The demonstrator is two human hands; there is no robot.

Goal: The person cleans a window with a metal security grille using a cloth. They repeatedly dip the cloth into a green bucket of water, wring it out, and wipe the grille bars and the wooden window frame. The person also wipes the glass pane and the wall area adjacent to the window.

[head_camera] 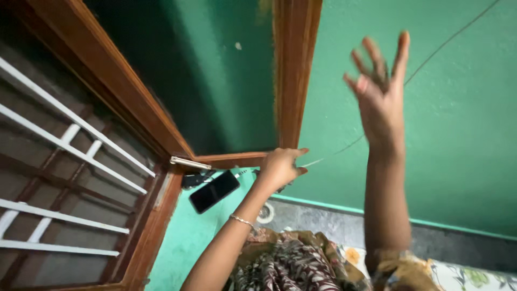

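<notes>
From the head view, the left hand (281, 167) is curled shut against the wooden frame (293, 75), pinching what looks like a thin wire (334, 153); the right hand (379, 91) is raised at one o'clock, fingers spread, holding nothing; a black phone (214, 191) hangs at nine o'clock of the left hand, below the window bars (70, 140).

The left hand (280, 167) sits just right of the frame's centre, its fingers (299, 153) curled in toward the palm, thumb side up. Its bare forearm runs down to the lower middle of the frame, with a thin bracelet (242, 220) around the wrist. The right hand (379, 91) is raised in the upper right, palm turned away, fingers spread and empty. Its forearm stands nearly upright, dropping to the bottom edge.
</notes>
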